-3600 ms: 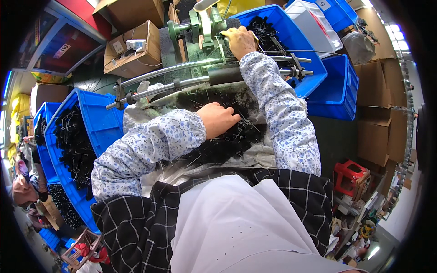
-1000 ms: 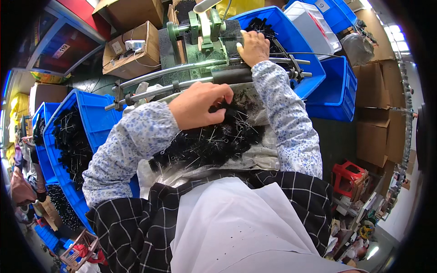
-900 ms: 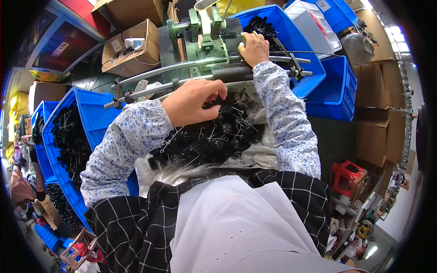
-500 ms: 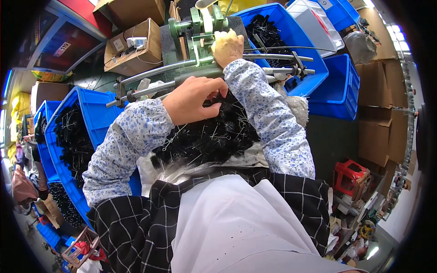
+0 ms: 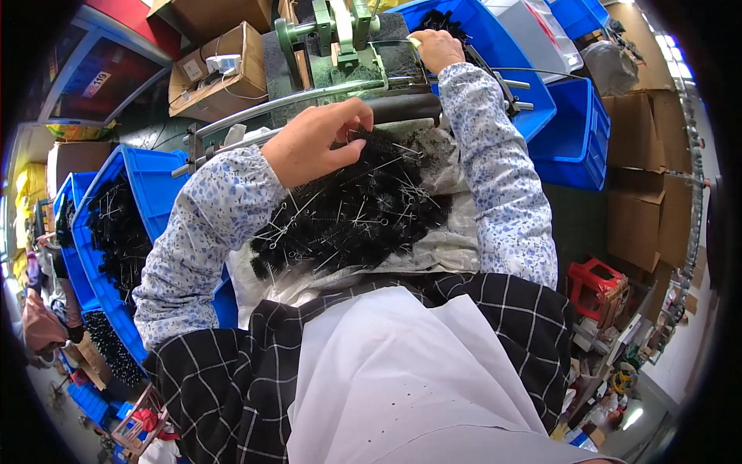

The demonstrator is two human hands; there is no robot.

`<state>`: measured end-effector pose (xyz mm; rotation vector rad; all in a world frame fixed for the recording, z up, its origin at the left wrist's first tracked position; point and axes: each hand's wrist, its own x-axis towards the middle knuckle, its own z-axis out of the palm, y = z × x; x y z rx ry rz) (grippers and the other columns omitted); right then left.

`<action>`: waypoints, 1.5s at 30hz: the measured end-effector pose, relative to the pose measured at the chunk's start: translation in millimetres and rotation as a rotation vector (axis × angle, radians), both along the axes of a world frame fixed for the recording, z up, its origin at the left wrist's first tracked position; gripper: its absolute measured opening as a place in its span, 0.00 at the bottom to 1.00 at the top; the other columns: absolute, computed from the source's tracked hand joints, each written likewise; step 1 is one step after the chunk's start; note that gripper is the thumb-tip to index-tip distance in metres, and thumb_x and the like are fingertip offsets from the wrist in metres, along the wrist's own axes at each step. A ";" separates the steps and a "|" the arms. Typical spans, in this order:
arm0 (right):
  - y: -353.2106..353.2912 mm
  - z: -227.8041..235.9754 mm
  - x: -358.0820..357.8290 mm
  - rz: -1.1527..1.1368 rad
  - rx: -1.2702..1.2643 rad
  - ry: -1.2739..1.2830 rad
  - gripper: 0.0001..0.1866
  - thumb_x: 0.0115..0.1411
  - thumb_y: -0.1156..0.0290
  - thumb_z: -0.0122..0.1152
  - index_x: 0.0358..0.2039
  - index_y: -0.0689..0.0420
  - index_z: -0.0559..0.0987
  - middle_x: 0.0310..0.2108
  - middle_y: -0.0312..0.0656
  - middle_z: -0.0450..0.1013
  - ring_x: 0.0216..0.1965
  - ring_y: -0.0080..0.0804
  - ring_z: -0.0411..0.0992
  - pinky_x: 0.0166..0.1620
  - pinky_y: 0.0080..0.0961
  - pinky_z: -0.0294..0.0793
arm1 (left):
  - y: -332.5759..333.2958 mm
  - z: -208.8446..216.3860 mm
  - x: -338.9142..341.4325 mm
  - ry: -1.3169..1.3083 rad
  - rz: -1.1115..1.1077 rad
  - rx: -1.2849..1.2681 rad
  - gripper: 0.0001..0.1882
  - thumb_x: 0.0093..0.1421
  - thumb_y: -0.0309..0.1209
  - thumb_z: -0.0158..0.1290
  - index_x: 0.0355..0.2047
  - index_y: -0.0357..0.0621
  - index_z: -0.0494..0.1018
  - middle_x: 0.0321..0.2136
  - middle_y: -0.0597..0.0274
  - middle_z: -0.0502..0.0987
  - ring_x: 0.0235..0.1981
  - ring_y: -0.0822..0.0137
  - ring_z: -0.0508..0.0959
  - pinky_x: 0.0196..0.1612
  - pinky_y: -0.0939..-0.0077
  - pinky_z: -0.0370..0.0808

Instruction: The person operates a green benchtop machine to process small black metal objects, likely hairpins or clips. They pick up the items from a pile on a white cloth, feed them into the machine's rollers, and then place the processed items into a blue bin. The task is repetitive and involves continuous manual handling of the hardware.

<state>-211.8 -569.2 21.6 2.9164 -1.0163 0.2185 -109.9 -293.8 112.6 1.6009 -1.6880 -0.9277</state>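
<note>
The left hand's [image 5: 309,147] thumb and forefinger pinch a black brush [image 5: 359,134] at the pile's upper edge. The right hand [image 5: 439,50] has swung from the green machine's [image 5: 345,58] front out to its right side, leaving that front unobstructed; whether its fingers grip anything is too small to tell. Below, the heaped brushes [image 5: 355,216] show dense black bristles and thin silvery stems, some looped, tangled every way on pale cloth [image 5: 440,255]. More fill the left blue bin [image 5: 166,193].
</note>
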 end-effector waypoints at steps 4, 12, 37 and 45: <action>-14.7 28.3 -17.2 -0.012 -0.152 0.099 0.11 0.57 0.65 0.50 0.40 0.44 0.77 0.36 0.41 0.74 0.39 0.39 0.73 0.42 0.35 0.72 | -3.3 -2.7 -3.0 -0.012 0.045 -0.032 0.12 0.53 0.26 0.52 0.38 0.40 0.65 0.27 0.63 0.70 0.28 0.73 0.70 0.33 0.79 0.69; 94.5 81.1 -44.7 0.407 1.094 -0.223 0.16 0.60 0.66 0.50 0.47 0.57 0.72 0.32 0.38 0.73 0.33 0.22 0.69 0.37 0.19 0.69 | -21.5 -13.7 -0.6 0.070 0.327 -0.152 0.13 0.52 0.27 0.54 0.37 0.40 0.65 0.28 0.62 0.72 0.29 0.73 0.72 0.36 0.79 0.70; 29.4 -17.8 20.0 0.189 -0.033 -0.249 0.13 0.52 0.69 0.54 0.38 0.44 0.79 0.35 0.32 0.72 0.39 0.33 0.68 0.44 0.31 0.66 | -9.5 -36.0 -54.2 -0.312 -0.427 0.139 0.18 0.47 0.25 0.50 0.40 0.45 0.63 0.36 0.53 0.66 0.36 0.54 0.72 0.39 0.62 0.68; 43.3 -5.6 -2.3 -0.057 0.018 -0.196 0.17 0.49 0.63 0.56 0.41 0.51 0.75 0.38 0.40 0.73 0.44 0.40 0.68 0.45 0.38 0.64 | 8.9 -3.5 -14.7 0.063 -0.165 0.042 0.12 0.50 0.25 0.53 0.36 0.39 0.67 0.33 0.58 0.66 0.33 0.63 0.71 0.36 0.73 0.72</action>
